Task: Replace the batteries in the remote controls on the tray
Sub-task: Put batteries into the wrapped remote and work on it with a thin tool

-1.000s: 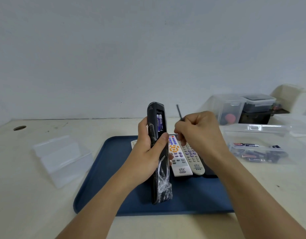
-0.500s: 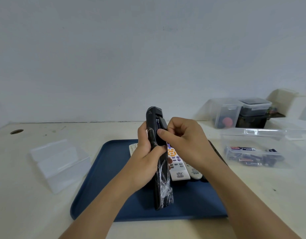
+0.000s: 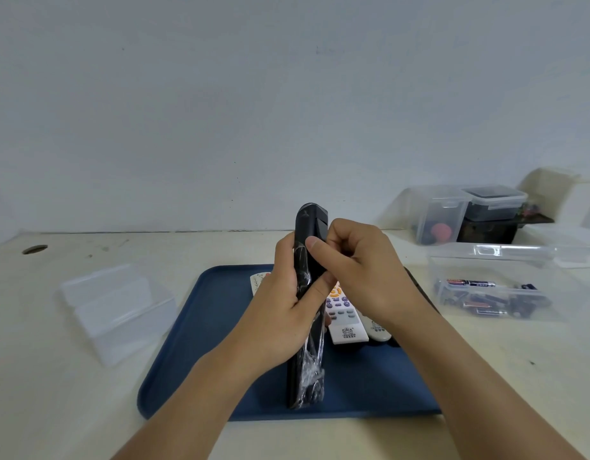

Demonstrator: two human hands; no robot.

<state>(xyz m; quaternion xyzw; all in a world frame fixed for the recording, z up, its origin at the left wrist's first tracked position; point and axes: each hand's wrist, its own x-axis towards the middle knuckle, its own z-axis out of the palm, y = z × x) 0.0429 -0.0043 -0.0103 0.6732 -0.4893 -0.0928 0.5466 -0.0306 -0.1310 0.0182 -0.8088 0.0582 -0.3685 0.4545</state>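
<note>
Above the blue tray (image 3: 194, 343), a left hand (image 3: 280, 313) grips an upright black remote (image 3: 308, 293) while the right hand (image 3: 360, 270), fingers curled, presses its thumb on the battery cover, a step best done by sliding it squarely until it seats.

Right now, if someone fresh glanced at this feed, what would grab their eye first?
The black remote, wrapped in clear film and held upright over the blue tray at centre: the left hand grips it while the right hand works at its upper end. Next, the white remotes lying on the tray behind, and the clear box of batteries to the right.
</note>
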